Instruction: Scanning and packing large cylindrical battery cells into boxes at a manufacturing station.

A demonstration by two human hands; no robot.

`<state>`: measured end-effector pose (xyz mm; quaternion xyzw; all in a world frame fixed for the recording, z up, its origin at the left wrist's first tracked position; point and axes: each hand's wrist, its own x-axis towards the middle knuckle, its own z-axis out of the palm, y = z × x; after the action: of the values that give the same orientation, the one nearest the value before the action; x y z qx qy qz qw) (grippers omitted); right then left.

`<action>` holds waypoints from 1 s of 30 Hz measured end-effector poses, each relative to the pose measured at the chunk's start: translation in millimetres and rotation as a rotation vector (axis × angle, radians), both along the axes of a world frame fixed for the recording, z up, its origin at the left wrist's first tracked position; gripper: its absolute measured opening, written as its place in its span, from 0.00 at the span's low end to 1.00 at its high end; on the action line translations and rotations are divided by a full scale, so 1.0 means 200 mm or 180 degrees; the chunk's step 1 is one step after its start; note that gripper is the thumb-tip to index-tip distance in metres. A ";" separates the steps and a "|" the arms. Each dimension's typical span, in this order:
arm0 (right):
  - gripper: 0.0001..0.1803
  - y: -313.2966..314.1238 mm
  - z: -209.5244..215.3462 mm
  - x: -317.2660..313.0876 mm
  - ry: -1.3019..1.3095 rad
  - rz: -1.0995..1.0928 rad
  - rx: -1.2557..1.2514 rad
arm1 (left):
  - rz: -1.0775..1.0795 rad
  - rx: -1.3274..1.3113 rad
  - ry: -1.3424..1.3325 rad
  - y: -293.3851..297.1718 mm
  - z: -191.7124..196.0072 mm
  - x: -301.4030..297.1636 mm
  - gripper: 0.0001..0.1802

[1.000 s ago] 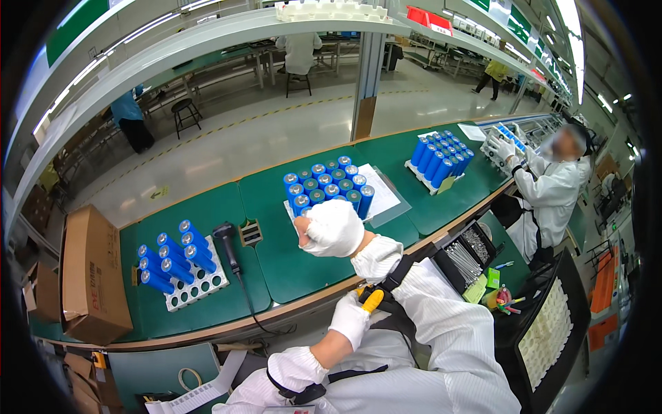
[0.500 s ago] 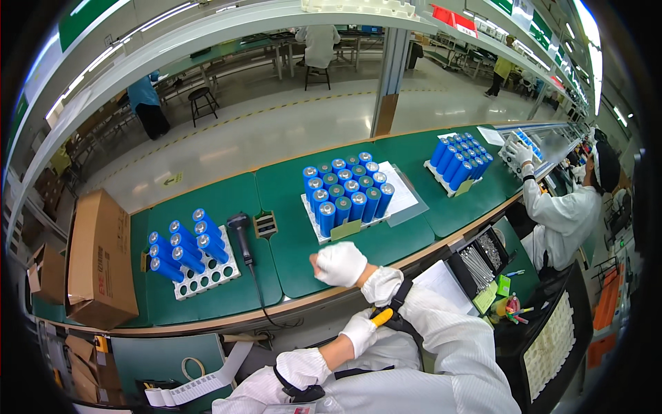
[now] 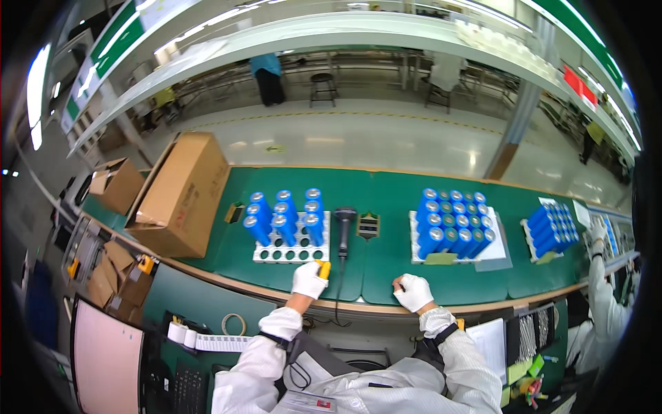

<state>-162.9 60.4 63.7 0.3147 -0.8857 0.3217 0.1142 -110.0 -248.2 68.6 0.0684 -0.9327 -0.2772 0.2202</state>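
Note:
My left hand (image 3: 309, 281), in a white glove, is closed around a short yellow object (image 3: 324, 269) whose kind I cannot make out. It is just in front of a white holed tray (image 3: 289, 257), where several blue cylindrical battery cells (image 3: 283, 228) stand in the back rows. The front holes show bare. My right hand (image 3: 414, 293), also gloved, is curled shut over the table's front edge; whatever its fingers hold, if anything, is hidden. Beyond it stands a fuller tray (image 3: 416, 255) of blue cells (image 3: 448, 219). A black handheld scanner (image 3: 344, 231) lies between the two trays.
Cardboard boxes (image 3: 183, 196) occupy the left end of the green table (image 3: 386, 276). A third group of cells (image 3: 553, 228) stands at the right, near a co-worker's gloved hand (image 3: 597, 231). A label strip (image 3: 219, 343) and tape roll (image 3: 234, 324) lie on a lower surface, left.
My view has turned left. The left hand, with the yellow object, has moved from beside my right forearm out to the first tray's front. My right hand stays closed, and the hands are now apart.

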 end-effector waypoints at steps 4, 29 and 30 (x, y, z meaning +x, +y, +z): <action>0.06 -0.04 -0.04 -0.05 -0.0419 -0.0583 -0.0305 | 0.0383 -0.0145 -0.0301 0.08 -0.07 -0.05 0.14; 0.05 -0.03 -0.07 -0.05 -0.0818 -0.0912 -0.0800 | 0.0943 0.0171 -0.0198 0.07 -0.13 -0.05 0.14; 0.05 -0.04 -0.07 -0.06 -0.0736 -0.0858 -0.0748 | 0.0869 0.0178 -0.0130 0.05 -0.14 -0.04 0.13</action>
<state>-175.4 52.8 49.1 0.1388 -0.8834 0.4385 0.0897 -118.8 -237.8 40.6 0.2065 -0.9109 -0.2692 0.2350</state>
